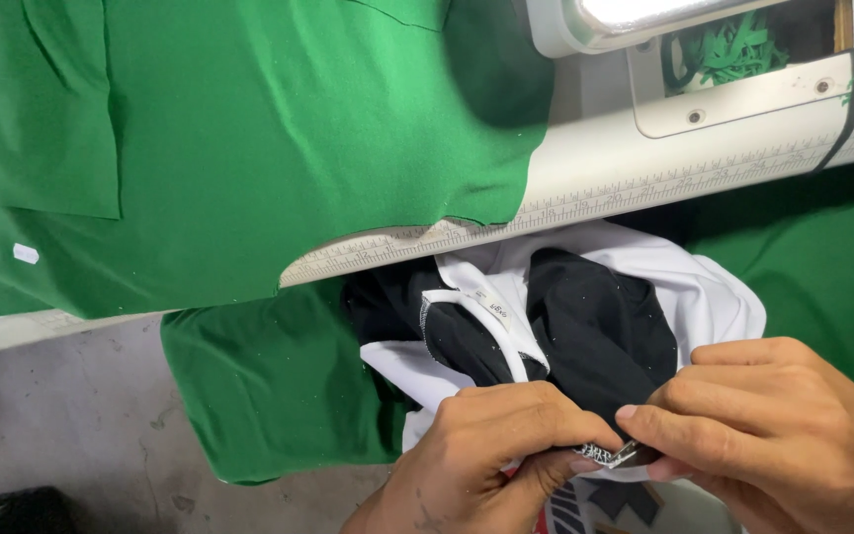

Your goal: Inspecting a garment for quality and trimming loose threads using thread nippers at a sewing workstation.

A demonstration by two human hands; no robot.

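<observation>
Head view looks down on my two hands meeting just below the white table edge (585,193), the ruled strip that runs slantwise across the picture. My left hand (491,450) is curled nearly closed, thumb and forefinger pinching a fold of the black and white garment (585,326) that hangs in a bundle under that edge. My right hand (778,425) is closed the same way, its thumb and forefinger touching the left hand's fingertips, and between the two pinches sits a small patterned tag (613,456) in black and white. I cannot tell which hand bears most of the tag, since both press on it at once. A narrow white label (494,309) lies on the garment's neck seam, between my hands and the table edge. Above the edge, green fabric (249,138) is spread flat across the table top, with a corner draping over the edge. More green cloth (279,386) hangs below the edge, left of the garment. A white machine housing (743,94) stands on the far side of the edge, with green scraps (724,49) in its opening.
</observation>
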